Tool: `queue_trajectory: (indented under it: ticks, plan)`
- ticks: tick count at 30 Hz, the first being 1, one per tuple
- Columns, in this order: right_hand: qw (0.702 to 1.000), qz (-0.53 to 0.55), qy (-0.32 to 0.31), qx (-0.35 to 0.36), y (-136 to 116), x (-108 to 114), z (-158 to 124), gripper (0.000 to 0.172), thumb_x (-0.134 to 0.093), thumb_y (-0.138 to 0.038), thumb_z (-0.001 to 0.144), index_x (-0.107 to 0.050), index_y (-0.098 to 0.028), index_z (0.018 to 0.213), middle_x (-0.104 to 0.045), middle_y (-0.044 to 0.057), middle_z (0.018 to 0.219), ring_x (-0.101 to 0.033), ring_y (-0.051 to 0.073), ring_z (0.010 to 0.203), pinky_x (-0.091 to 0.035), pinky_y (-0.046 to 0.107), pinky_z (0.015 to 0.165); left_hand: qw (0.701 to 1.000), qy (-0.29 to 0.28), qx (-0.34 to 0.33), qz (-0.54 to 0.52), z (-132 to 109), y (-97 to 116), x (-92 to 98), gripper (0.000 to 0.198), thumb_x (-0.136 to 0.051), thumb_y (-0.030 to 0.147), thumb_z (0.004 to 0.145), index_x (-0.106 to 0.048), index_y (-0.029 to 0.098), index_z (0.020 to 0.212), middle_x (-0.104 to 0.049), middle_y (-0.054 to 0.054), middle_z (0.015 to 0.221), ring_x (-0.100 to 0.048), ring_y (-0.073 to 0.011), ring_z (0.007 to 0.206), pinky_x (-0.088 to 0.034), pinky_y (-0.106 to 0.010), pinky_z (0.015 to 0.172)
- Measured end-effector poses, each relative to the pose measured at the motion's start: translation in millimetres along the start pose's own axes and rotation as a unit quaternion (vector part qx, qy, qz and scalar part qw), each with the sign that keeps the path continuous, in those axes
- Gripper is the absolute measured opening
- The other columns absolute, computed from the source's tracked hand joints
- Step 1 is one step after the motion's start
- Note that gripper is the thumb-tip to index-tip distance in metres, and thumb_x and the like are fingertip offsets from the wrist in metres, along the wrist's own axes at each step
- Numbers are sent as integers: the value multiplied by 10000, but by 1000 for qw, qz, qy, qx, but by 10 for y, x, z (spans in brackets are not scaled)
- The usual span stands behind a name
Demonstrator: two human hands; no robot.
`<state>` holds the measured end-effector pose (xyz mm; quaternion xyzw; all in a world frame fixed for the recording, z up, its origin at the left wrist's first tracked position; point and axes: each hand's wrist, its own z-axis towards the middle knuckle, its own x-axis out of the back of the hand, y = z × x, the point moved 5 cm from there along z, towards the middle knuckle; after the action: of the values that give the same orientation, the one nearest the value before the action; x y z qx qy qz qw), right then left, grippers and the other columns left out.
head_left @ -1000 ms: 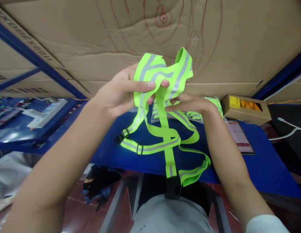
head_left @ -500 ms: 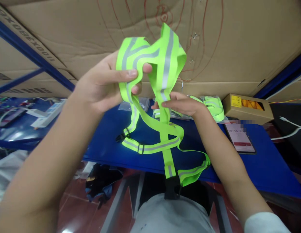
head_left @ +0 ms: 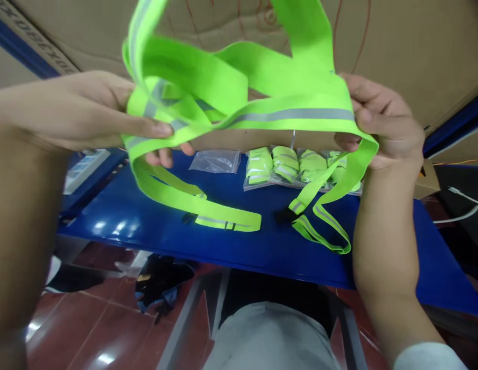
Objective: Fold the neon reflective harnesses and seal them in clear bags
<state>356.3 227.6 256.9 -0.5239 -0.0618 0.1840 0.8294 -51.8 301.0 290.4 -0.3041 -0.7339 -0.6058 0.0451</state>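
Note:
A neon-green reflective harness with silver stripes is stretched between my two hands above the blue table. My left hand pinches its left side, thumb in front and fingers behind. On the opposite side my right hand is closed around the straps at the harness's right edge. Wide green loops rise past the top of the view. Below, one strap end with black sliders hangs at the left. Another end with a black buckle and a folded strap dangles at the right, near my right forearm.
Several clear bags holding rolled green straps lie in a row at the back of the blue table. Left of them is a flat clear plastic bag. A cardboard box stands behind my right forearm. Cardboard sheeting rises behind the table.
My hands have moved apart, the right one up and to the right, now gripping the harness. The harness has spread from a bunch into a wide span. Its strap ends have swung apart.

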Motion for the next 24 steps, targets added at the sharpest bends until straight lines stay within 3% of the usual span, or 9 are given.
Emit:
queue_trajectory:
  ticks: [2, 4, 6, 9, 12, 17, 20, 24]
  plan:
    - [1000, -1, 16, 3, -14, -36, -8, 526, -898, -347, 682, -752, -317, 1187, -743, -64, 1068, -570, 43, 585, -466, 210, 500, 1000, -9, 2, -11, 10, 24, -199, 275, -566, 181, 1016, -708, 55, 1216, -750, -133, 829, -754, -263, 750, -646, -338, 570]
    - [999, -9, 33, -4, 20, -103, 18, 513, -901, -336, 702, -724, -322, 1184, -745, -56, 1026, -613, 76, 593, -505, 242, 513, 996, -46, -66, -33, 1, 151, -456, 204, -602, 180, 993, -748, 43, 1034, -739, -129, 745, -738, -244, 654, -635, -336, 537]
    - [999, -25, 43, -12, 57, -192, 57, 470, -895, -332, 734, -686, -303, 1155, -734, -51, 946, -612, 84, 555, -482, 246, 480, 982, -77, -156, -68, -27, 297, -685, 269, -612, 229, 997, -735, 30, 862, -717, -138, 660, -706, -220, 563, -620, -330, 528]
    - [998, -43, 44, -1, 84, -326, 114, 392, -855, -350, 800, -636, -259, 1111, -707, -46, 901, -576, 62, 500, -412, 231, 433, 962, -75, -214, -152, -28, 403, -952, 342, -541, 314, 1043, -714, 42, 926, -719, -117, 634, -691, -196, 541, -609, -330, 573]
    - [997, -49, 47, -27, 214, -418, 177, 288, -797, -343, 861, -624, -225, 1058, -673, -34, 874, -581, 70, 504, -433, 239, 449, 953, -61, -183, -234, 58, 363, -1252, 307, -505, 342, 1054, -682, 101, 1123, -766, -87, 736, -707, -187, 591, -593, -311, 613]
    - [987, -25, 96, -126, 715, -473, 313, 254, -747, -396, 896, -558, -230, 925, -617, -21, 784, -625, 125, 583, -512, 269, 503, 944, -47, -120, -303, 271, 224, -1718, 358, -552, 450, 1018, -713, 132, 1043, -744, -68, 710, -674, -158, 543, -541, -245, 521]
    - [983, 2, 106, -148, 945, -545, 365, 286, -763, -365, 863, -523, -235, 948, -653, -3, 881, -665, 146, 697, -547, 276, 553, 934, -25, -94, -345, 402, 143, -1818, 308, -579, 405, 1019, -703, 125, 983, -725, -53, 699, -643, -128, 520, -527, -223, 511]
    - [985, 4, 90, -150, 1059, -643, 367, 323, -755, -301, 826, -499, -244, 1016, -667, -5, 936, -663, 145, 763, -564, 273, 605, 924, 3, -71, -375, 516, 26, -1806, 174, -650, 296, 986, -685, 128, 956, -723, -46, 729, -639, -113, 527, -527, -216, 529]
